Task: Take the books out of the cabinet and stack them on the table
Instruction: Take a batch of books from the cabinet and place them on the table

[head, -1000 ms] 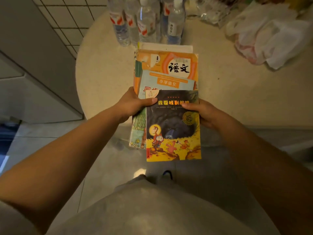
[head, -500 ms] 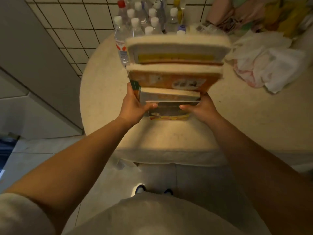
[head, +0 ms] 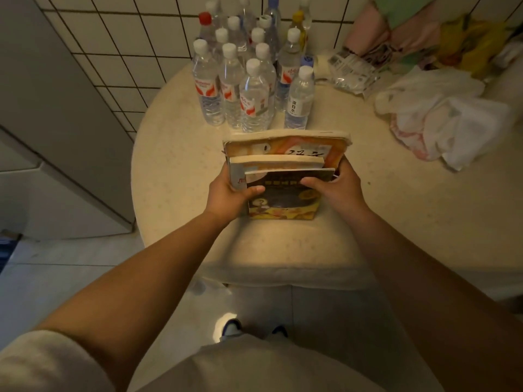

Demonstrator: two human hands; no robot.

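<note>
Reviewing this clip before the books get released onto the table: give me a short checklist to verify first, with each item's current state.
1. Left hand grips the book stack: ok.
2. Right hand grips the stack: ok.
3. Stack's lower edge resting on the table: cannot tell.
4. Books aligned: not ok, edges staggered.
5. Water bottles stand apart behind the stack: ok.
6. Plastic bag clear of the spot: ok.

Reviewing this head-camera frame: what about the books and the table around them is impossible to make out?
- How many books there are: covers overlap, only three top edges show.
- Whether the books touch the table: their lower edge hides the contact.
- Fingers of the left hand and right hand: behind the books.
- Rear water bottles: front ones hide their labels.
</note>
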